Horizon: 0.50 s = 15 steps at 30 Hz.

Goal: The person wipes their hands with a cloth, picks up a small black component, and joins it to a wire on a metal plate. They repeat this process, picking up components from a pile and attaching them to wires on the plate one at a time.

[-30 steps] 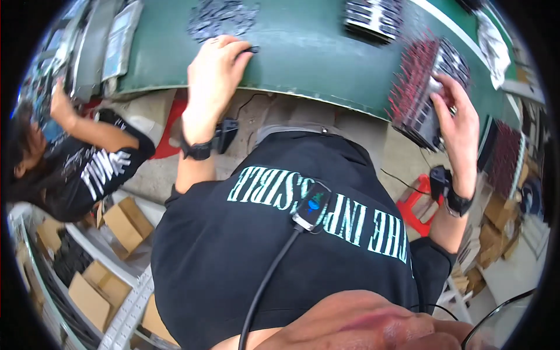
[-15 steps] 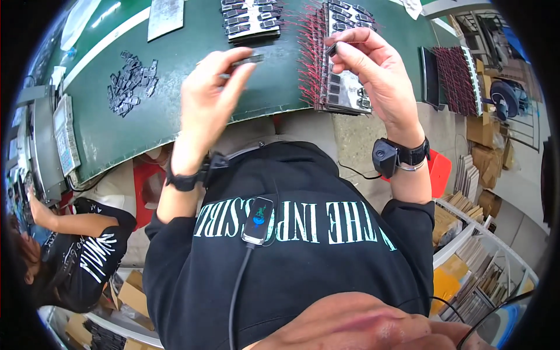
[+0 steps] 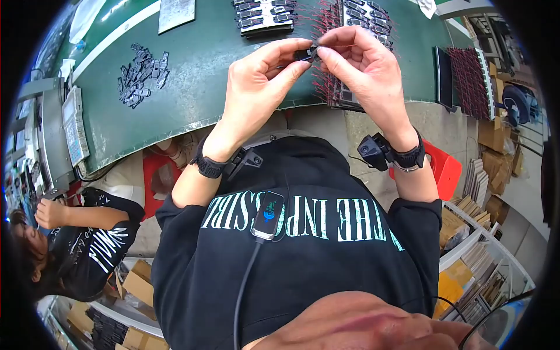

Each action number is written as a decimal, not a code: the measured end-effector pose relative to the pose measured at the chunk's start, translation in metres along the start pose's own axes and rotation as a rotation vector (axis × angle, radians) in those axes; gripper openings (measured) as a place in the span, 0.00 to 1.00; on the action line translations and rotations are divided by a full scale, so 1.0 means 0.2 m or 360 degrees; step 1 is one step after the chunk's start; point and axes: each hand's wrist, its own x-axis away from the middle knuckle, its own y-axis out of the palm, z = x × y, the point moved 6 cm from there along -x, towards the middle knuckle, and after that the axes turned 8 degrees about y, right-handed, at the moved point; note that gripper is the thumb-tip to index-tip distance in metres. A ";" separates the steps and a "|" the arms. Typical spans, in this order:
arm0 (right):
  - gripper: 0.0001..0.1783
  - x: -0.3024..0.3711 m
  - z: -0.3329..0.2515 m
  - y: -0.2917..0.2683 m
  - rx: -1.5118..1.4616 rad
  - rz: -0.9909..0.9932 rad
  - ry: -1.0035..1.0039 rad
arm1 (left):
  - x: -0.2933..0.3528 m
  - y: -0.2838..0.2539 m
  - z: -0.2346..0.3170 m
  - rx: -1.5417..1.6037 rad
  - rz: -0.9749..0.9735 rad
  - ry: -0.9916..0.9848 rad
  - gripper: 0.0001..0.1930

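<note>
Above the green table's near edge, both my hands meet fingertip to fingertip. My left hand (image 3: 256, 84) is closed, pinching a small black plastic case (image 3: 303, 55) between thumb and fingers. Fingers pressed together, my right hand (image 3: 373, 73) grips a small dark piece at the case's right end; a thin red wire shows by its fingers. The fingertips hide where the two pieces meet. Just behind and below my right hand is a stack of boards (image 3: 344, 96) bearing black parts with red wires, partly covered by the hand.
A loose pile of black cases (image 3: 143, 76) lies on the left of the green table (image 3: 198, 76). Rows of black parts (image 3: 265, 14) sit on a white board at the far middle. More red-wired parts (image 3: 469, 81) stand at right. A co-worker (image 3: 93, 239) is at lower left.
My left hand has moved right with the black case and met my right hand. The right hand has stayed near its place, and the whole view has shifted slightly.
</note>
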 end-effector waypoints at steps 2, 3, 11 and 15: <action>0.09 -0.02 0.01 0.03 -0.0065 -0.0038 -0.0024 | 0.00 -0.02 -0.02 0.0018 0.0018 -0.0002 0.16; 0.09 -0.02 0.01 0.04 -0.0068 -0.0046 -0.0018 | 0.00 -0.03 -0.03 0.0027 0.0027 -0.0003 0.16; 0.07 -0.11 0.03 0.13 0.0109 0.0007 0.0018 | -0.01 -0.13 -0.09 -0.0050 0.0040 -0.0025 0.16; 0.07 -0.14 0.04 0.14 0.0065 -0.0016 0.0101 | -0.02 -0.14 -0.09 -0.0049 0.0065 -0.0047 0.16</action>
